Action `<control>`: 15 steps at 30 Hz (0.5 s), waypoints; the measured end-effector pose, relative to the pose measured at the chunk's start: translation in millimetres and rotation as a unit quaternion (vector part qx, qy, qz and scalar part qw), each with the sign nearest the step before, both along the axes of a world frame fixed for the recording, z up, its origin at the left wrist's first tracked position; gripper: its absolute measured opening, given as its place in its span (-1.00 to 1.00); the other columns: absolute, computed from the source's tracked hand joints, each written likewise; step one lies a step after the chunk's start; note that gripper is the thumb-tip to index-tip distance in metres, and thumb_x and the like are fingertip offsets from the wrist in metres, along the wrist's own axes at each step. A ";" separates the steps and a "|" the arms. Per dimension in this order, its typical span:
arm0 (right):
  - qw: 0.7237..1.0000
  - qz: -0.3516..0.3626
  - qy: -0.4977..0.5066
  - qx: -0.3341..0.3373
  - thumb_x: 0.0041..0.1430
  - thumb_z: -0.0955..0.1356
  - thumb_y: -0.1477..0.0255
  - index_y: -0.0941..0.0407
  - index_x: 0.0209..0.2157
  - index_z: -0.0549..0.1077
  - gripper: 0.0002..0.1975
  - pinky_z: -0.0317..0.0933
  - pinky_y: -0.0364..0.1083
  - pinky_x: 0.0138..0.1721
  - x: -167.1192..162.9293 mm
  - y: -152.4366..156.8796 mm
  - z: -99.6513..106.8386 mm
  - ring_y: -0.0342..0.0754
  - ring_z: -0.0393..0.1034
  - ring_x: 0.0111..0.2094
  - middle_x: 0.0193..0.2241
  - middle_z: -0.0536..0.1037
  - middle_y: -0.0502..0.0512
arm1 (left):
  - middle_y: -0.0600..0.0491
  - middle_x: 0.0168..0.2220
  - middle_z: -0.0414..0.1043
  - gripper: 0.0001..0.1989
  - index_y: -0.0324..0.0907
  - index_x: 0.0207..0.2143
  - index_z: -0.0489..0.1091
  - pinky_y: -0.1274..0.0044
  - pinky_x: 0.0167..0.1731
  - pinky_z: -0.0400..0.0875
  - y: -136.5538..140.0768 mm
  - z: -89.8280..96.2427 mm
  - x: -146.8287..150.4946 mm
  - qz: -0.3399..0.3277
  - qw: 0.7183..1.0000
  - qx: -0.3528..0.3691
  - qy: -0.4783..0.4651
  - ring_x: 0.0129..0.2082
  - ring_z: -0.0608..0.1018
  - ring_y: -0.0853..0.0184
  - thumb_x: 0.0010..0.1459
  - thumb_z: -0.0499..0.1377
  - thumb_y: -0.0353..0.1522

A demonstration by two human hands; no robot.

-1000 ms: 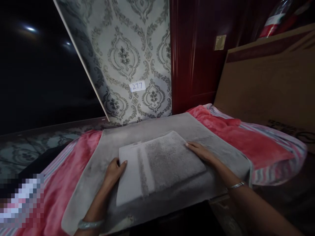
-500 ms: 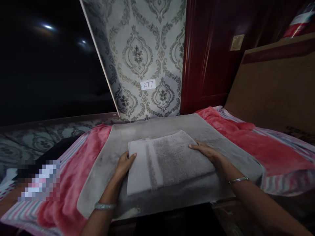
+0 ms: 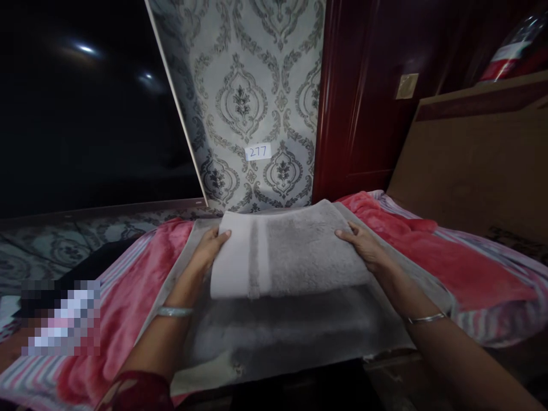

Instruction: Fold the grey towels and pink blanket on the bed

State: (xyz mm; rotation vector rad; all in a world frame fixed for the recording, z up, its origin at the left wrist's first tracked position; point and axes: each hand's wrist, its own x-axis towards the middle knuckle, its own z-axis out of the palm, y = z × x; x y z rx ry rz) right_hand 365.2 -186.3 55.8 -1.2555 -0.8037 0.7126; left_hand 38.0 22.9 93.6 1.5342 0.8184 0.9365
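Left hand (image 3: pixel 208 250) and right hand (image 3: pixel 365 249) both grasp the towel (image 3: pixel 299 251), one at each side edge; thumbs on top, other fingers mostly hidden. Towel spans the gap between the two sets of fingers, long axis running crosswise from left to right; both hands touch it, so neither is nearer. Grip sits on the far part of each edge, leaving the near edge on the person's side of the fingers. Pale band by the left fingers, fuzzy grey by the right. Beneath: grey cloth (image 3: pixel 317 338); towel's near edge looks raised off it, far-edge contact unclear. Pink blanket (image 3: pixel 464 274) outward of both hands; label (image 3: pixel 258 151) ahead. Versus half a second earlier: hands and towel sit farther toward the wall (image 3: pixel 282 63), apparently higher; grasp unchanged.
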 end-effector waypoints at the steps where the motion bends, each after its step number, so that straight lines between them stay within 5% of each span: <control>1: 1.000 -0.007 0.014 -0.006 -0.07 0.48 0.31 0.06 0.03 0.44 -0.44 0.41 -0.04 -0.20 -0.5 0.7 -6.1 0.05 0.52 -0.24 -0.15 0.61 0.09 | 0.03 -0.42 0.55 -0.52 -0.24 -0.26 0.44 0.54 -0.49 0.39 7.3 0.3 2.5 0.009 1.000 0.012 0.017 -0.50 0.53 0.29 -0.22 0.37 -0.16; 5: 0.988 0.006 0.086 -0.127 -0.05 0.45 0.37 0.08 0.09 0.39 -0.40 0.41 0.05 -0.14 -2.5 6.1 -51.4 0.10 0.53 -0.20 -0.17 0.62 0.16 | 0.01 -0.50 0.53 -0.75 -0.24 -0.43 0.44 0.52 -0.48 0.38 29.4 -25.3 9.8 0.066 0.981 0.018 0.180 -0.46 0.55 0.23 -0.17 0.33 -0.28; 8: 0.982 0.002 0.108 -0.156 0.03 0.41 0.35 0.09 0.07 0.42 -0.49 0.36 0.05 -0.01 -0.7 8.9 -79.9 0.10 0.51 -0.10 -0.11 0.60 0.20 | -0.02 -0.55 0.51 -0.83 -0.22 -0.54 0.40 0.50 -0.47 0.37 38.1 -54.1 10.2 0.103 0.964 0.019 0.244 -0.43 0.56 0.18 -0.14 0.32 -0.33; 15: 0.980 0.020 0.092 -0.174 0.15 0.36 0.31 0.10 0.08 0.42 -0.55 0.37 0.07 -0.01 6.5 18.4 -75.5 0.09 0.52 -0.13 -0.13 0.61 0.19 | -0.18 -0.28 0.60 -0.70 -0.22 -0.41 0.45 0.45 -0.38 0.41 47.5 -72.0 17.4 0.156 0.927 0.055 0.335 -0.26 0.61 0.07 0.03 0.25 -0.14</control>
